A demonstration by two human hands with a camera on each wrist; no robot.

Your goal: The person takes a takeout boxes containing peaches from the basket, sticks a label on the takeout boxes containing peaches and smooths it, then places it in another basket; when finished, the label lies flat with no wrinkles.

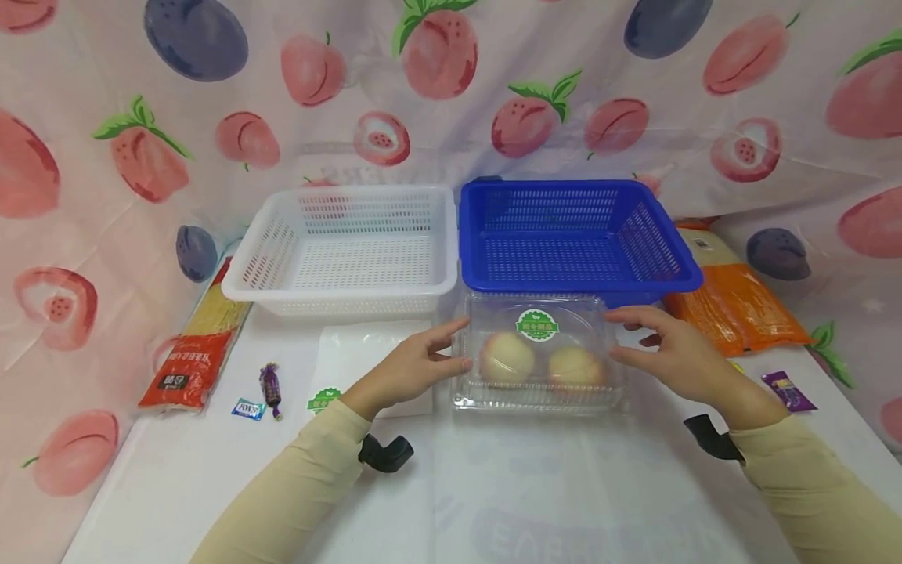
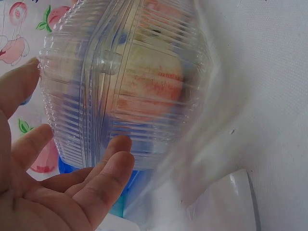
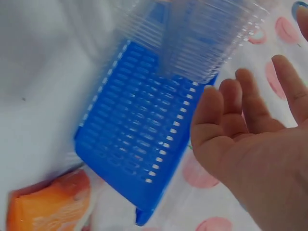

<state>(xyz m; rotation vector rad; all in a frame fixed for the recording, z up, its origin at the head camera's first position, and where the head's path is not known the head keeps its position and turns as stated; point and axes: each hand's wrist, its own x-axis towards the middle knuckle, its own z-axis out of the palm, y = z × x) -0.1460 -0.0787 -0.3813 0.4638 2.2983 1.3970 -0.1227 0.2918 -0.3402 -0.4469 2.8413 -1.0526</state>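
In front of the blue basket stands a clear plastic clamshell box [image 1: 539, 397] with its lid down and a green round sticker [image 1: 537, 325] on top. Two peaches [image 1: 506, 357] show through it. My left hand [image 1: 409, 368] is at the box's left side, fingers spread; in the left wrist view its fingertips [image 2: 120, 144] are close to the ribbed wall, and I cannot tell if they touch. On the other side my right hand [image 1: 676, 356] has its fingers extended near the box's right edge. Neither hand grips the box.
A white basket [image 1: 338, 298] and a blue basket [image 1: 578, 286] stand side by side at the back. Left are a red-and-yellow packet [image 1: 193, 345], wrapped candies [image 1: 271, 389] and a white bag [image 1: 373, 345]. An orange bag [image 1: 747, 305] and a purple packet [image 1: 788, 391] lie right.
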